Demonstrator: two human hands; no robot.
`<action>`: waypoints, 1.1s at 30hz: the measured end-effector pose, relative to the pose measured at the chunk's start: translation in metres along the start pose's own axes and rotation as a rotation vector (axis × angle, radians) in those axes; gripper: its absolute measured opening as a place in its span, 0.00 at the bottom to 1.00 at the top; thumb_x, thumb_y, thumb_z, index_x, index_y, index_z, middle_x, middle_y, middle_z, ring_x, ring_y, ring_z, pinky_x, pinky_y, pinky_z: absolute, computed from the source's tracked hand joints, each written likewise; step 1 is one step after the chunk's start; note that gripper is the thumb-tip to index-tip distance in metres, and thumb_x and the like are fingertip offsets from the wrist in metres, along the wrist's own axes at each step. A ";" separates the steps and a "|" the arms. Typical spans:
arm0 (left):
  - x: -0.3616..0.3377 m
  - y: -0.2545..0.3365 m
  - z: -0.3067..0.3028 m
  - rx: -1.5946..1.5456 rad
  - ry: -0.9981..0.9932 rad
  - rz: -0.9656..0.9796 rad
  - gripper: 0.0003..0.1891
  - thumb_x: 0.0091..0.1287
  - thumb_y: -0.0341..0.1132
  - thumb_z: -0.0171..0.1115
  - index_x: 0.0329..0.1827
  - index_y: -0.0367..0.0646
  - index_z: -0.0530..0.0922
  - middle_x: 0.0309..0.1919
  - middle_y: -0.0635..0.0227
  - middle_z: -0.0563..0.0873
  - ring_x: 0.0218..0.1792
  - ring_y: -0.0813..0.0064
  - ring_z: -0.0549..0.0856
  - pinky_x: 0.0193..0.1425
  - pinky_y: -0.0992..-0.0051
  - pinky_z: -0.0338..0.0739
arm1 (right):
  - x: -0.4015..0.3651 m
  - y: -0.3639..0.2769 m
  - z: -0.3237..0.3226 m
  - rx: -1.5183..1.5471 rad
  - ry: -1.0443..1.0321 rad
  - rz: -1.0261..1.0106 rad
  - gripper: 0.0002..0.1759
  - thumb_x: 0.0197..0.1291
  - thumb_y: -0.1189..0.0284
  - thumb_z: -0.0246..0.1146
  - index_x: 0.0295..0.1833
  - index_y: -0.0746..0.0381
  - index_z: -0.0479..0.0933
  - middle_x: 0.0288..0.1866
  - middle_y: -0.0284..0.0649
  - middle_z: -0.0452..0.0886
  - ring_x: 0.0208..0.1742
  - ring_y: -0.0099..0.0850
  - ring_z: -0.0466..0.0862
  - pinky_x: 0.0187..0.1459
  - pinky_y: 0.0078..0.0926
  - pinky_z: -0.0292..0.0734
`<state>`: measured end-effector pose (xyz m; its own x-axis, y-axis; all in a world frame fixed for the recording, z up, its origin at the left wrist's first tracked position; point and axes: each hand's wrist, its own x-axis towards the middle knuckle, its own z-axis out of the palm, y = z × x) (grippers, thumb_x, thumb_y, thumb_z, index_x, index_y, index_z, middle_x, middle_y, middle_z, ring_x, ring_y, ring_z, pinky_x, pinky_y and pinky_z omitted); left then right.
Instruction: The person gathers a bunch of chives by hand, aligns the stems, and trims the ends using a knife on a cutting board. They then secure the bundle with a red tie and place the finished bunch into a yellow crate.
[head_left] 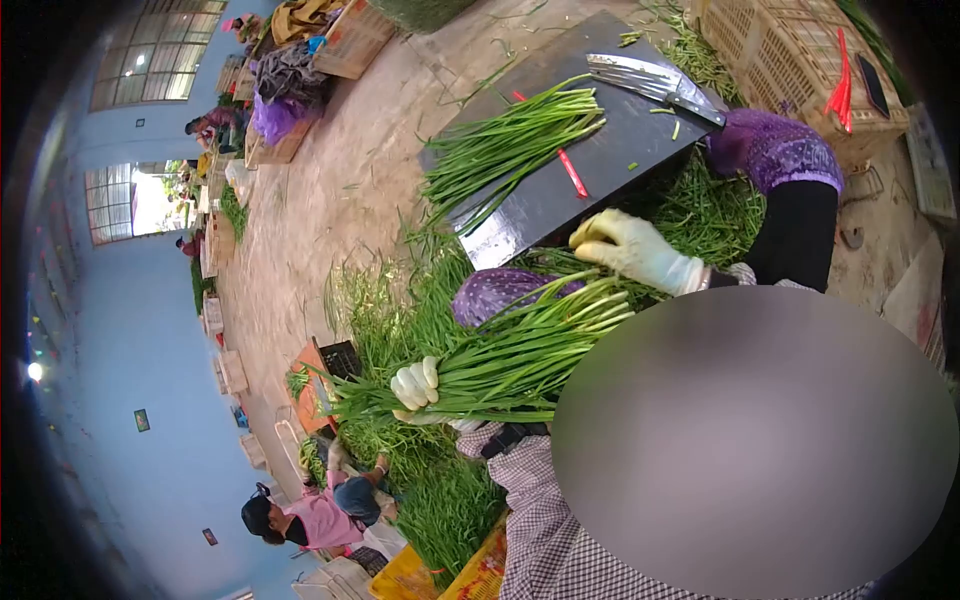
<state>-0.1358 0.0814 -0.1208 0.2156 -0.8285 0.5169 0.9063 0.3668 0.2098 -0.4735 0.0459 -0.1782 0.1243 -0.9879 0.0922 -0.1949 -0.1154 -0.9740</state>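
1. Bunch of green stalks (520, 360): in the head view it lies slantwise across the person's lap, in front of the checked shirt (545, 520). Its pale cut ends point to the lower left, and its leaf tips fan out towards the upper right, below a purple-clad knee (495, 290).
2. The left hand (415, 385), in a pale glove, is wrapped tight round the bunch near its root end, with the fingers closed over the stalks.
3. The right hand (630, 245), also gloved, sits just above the leaf tips at the near edge of a dark board (620, 170). Its fingers are curled downward. Whether they grip any stalks cannot be told from here.
4. A second sheaf of stalks (510, 140) lies loose on the board, well apart from both hands.
5. A red band (572, 172) lies on the board beside that sheaf.
6. A cleaver (655, 85) rests flat at the far end of the board.
7. A slatted plastic crate (790, 50) stands beyond the cleaver.
8. Heaps of loose greens (440, 500) cover the floor round the board and the person's legs.
9. Another person (310, 515), in a pink top and dark cap, crouches low among the greens at the lower left, well away from the hands.
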 end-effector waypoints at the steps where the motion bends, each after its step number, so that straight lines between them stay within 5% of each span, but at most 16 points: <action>1: -0.002 0.004 -0.003 0.017 0.001 0.008 0.16 0.75 0.41 0.65 0.28 0.52 0.69 0.23 0.79 0.70 0.25 0.77 0.74 0.45 0.69 0.74 | -0.002 -0.008 -0.006 -0.110 0.111 -0.073 0.14 0.69 0.60 0.68 0.48 0.59 0.86 0.46 0.39 0.86 0.49 0.38 0.85 0.53 0.35 0.80; 5: -0.003 0.003 -0.006 -0.009 -0.036 0.038 0.17 0.75 0.41 0.64 0.28 0.52 0.69 0.24 0.78 0.71 0.25 0.77 0.74 0.46 0.69 0.74 | -0.022 -0.016 -0.014 -0.599 -0.002 -0.620 0.08 0.64 0.63 0.68 0.42 0.55 0.85 0.38 0.33 0.81 0.43 0.36 0.80 0.43 0.36 0.76; 6: -0.002 0.000 -0.006 -0.015 -0.059 0.062 0.17 0.76 0.42 0.65 0.28 0.52 0.69 0.24 0.77 0.72 0.26 0.77 0.75 0.46 0.69 0.74 | -0.029 -0.014 -0.006 -0.597 -0.076 -0.502 0.09 0.65 0.61 0.67 0.44 0.51 0.88 0.35 0.33 0.80 0.42 0.36 0.79 0.40 0.36 0.74; 7: -0.001 -0.002 -0.005 -0.020 -0.057 0.061 0.17 0.76 0.42 0.65 0.28 0.52 0.69 0.24 0.77 0.72 0.26 0.77 0.75 0.46 0.69 0.74 | -0.032 0.001 0.005 -0.651 -0.085 -0.610 0.12 0.68 0.57 0.65 0.45 0.49 0.90 0.35 0.35 0.82 0.40 0.38 0.81 0.38 0.38 0.75; 10: 0.003 -0.014 0.010 0.004 -0.118 0.005 0.18 0.76 0.45 0.66 0.29 0.51 0.72 0.25 0.76 0.74 0.26 0.77 0.77 0.43 0.70 0.75 | -0.025 -0.012 0.023 -0.412 -0.404 0.001 0.21 0.67 0.47 0.65 0.42 0.52 0.91 0.37 0.42 0.86 0.43 0.44 0.86 0.43 0.43 0.79; 15: 0.007 -0.013 0.028 0.129 -0.204 -0.084 0.17 0.76 0.47 0.66 0.31 0.50 0.74 0.26 0.77 0.75 0.26 0.78 0.77 0.42 0.71 0.75 | -0.017 -0.004 0.052 -0.334 -0.533 -0.003 0.22 0.67 0.49 0.66 0.40 0.59 0.87 0.41 0.48 0.87 0.46 0.48 0.86 0.47 0.43 0.80; 17: 0.006 -0.010 0.032 0.143 -0.157 -0.025 0.17 0.75 0.45 0.67 0.30 0.50 0.74 0.26 0.77 0.75 0.27 0.78 0.77 0.44 0.71 0.75 | -0.013 -0.019 0.046 0.017 -0.307 0.017 0.18 0.70 0.55 0.66 0.41 0.60 0.86 0.40 0.43 0.87 0.42 0.40 0.86 0.46 0.37 0.79; 19: 0.002 -0.006 0.032 0.158 -0.132 0.012 0.16 0.75 0.42 0.68 0.30 0.50 0.72 0.26 0.77 0.75 0.28 0.77 0.77 0.46 0.70 0.75 | -0.004 -0.030 0.021 0.526 -0.291 0.188 0.16 0.77 0.63 0.62 0.42 0.65 0.83 0.39 0.31 0.82 0.39 0.21 0.77 0.46 0.27 0.76; 23: -0.006 0.015 0.006 0.081 -0.064 0.066 0.16 0.73 0.38 0.67 0.29 0.52 0.69 0.25 0.77 0.71 0.28 0.76 0.75 0.49 0.68 0.74 | 0.005 -0.019 -0.015 1.308 -0.164 0.028 0.16 0.76 0.58 0.64 0.38 0.57 0.74 0.37 0.29 0.72 0.41 0.25 0.73 0.51 0.27 0.72; 28: -0.010 0.020 -0.010 0.001 0.036 0.092 0.15 0.70 0.35 0.68 0.28 0.53 0.69 0.24 0.79 0.70 0.26 0.78 0.73 0.48 0.69 0.74 | 0.005 -0.010 -0.061 1.465 -0.235 -0.075 0.20 0.77 0.55 0.63 0.36 0.56 0.71 0.37 0.29 0.70 0.45 0.26 0.73 0.53 0.26 0.71; 31: -0.013 0.024 -0.013 0.031 0.100 0.089 0.14 0.68 0.34 0.69 0.29 0.53 0.70 0.23 0.80 0.69 0.24 0.79 0.72 0.46 0.70 0.75 | -0.008 -0.013 -0.070 1.199 -0.227 -0.052 0.19 0.76 0.58 0.62 0.36 0.60 0.76 0.40 0.31 0.76 0.46 0.26 0.75 0.52 0.26 0.74; 33: -0.011 0.023 -0.015 0.035 0.119 0.087 0.14 0.68 0.35 0.69 0.29 0.52 0.71 0.23 0.80 0.70 0.24 0.79 0.73 0.45 0.70 0.75 | -0.016 -0.020 -0.079 0.495 -0.377 0.070 0.16 0.75 0.60 0.63 0.39 0.63 0.80 0.42 0.34 0.82 0.46 0.27 0.80 0.50 0.28 0.77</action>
<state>-0.1119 0.0929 -0.1342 0.3358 -0.8364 0.4331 0.8695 0.4521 0.1988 -0.5482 0.0555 -0.1439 0.4803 -0.8765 0.0336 0.2478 0.0988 -0.9638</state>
